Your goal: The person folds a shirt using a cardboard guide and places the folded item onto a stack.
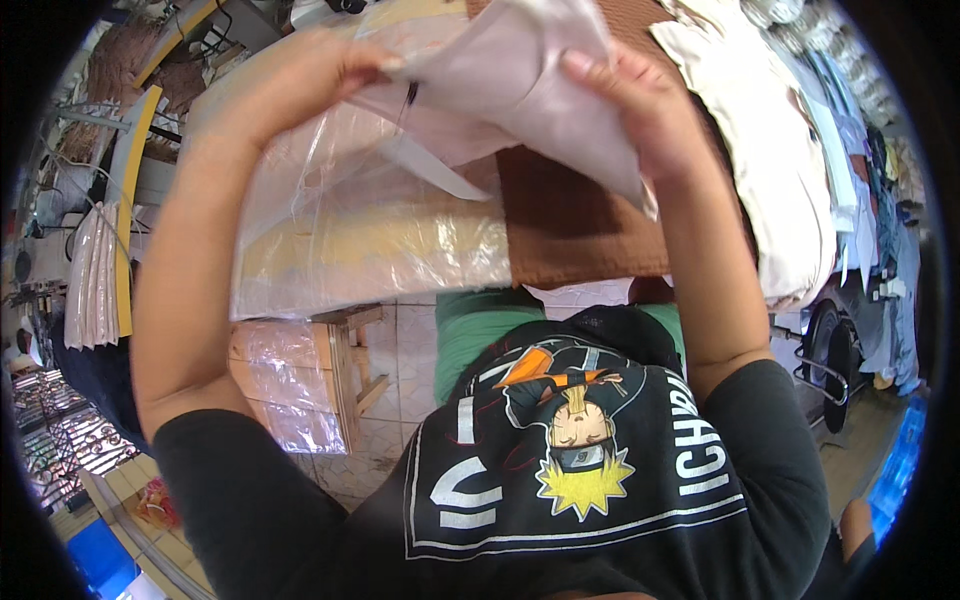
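Observation:
Both my hands hold up a pale pink piece of cloth (560,110) above the table. At its left corner, the fingers of my left hand (335,72) pinch the edge, somewhat blurred by motion. On the other side my right hand (650,110) grips the cloth, its thumb lying on top and its other fingers partly hidden. A small dark mark or thread shows on the cloth near my left fingers. From its underside a narrow whitish strip (435,170) hangs over the table. Below lie a clear plastic cover (370,250) and a brown cloth (585,235).
Cream fabric (785,150) is heaped along the table's right side, with hanging garments (875,190) beyond. A plastic-wrapped wooden crate (290,375) stands below the front edge. Pale cloth pieces (95,275) hang beside a yellow board (138,190) at left. A round black object (830,340) stands lower right.

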